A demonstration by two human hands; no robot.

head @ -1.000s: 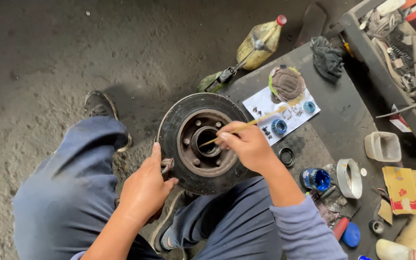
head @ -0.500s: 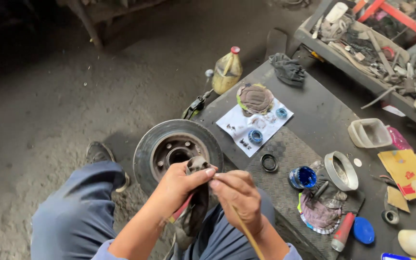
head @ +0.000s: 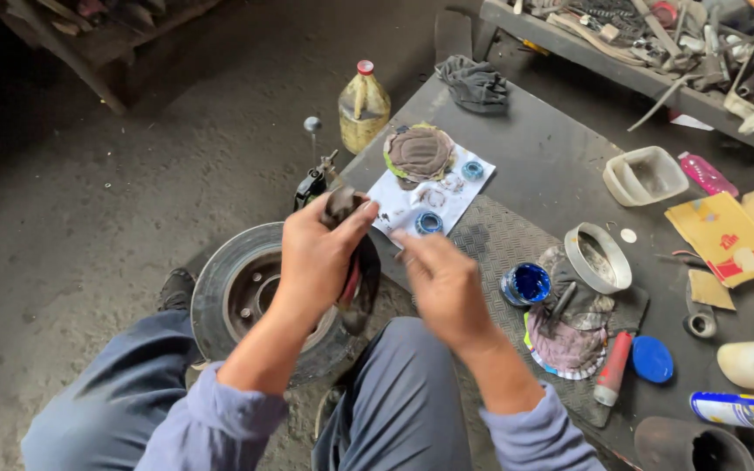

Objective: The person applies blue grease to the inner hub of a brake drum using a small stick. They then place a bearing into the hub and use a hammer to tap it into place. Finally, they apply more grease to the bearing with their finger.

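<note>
Hands are working just above a brake drum (head: pixel 259 296) that is standing on edge on the floor between the person's knees. The left hand (head: pixel 316 253) is pinching a dark, dirty rag (head: pixel 355 262), thumb and fingers closed on its upper end while the rest is hanging down in front of the drum. The right hand (head: pixel 447 279) is hovering just beside the rag on its right, fingers loosely curled and blurred; whether it is gripping anything cannot be told. So the rag is lying with its long axis roughly vertical, already in the left hand, with the right hand close enough to be meeting it from the side. The drum is sitting below and to the left of both hands, nearer the left one, its open face turned up toward the camera.

On the metal plate (head: pixel 551 166) to the right, things can be counted: one white paper sheet (head: pixel 434 196) carrying two small blue rings, one open blue tin (head: pixel 527 283), one blue lid (head: pixel 652 359), one grey round ring-shaped container (head: pixel 598 257), one yellowish bottle (head: pixel 363 109) with a red cap, one spray can (head: pixel 743 410).
</note>
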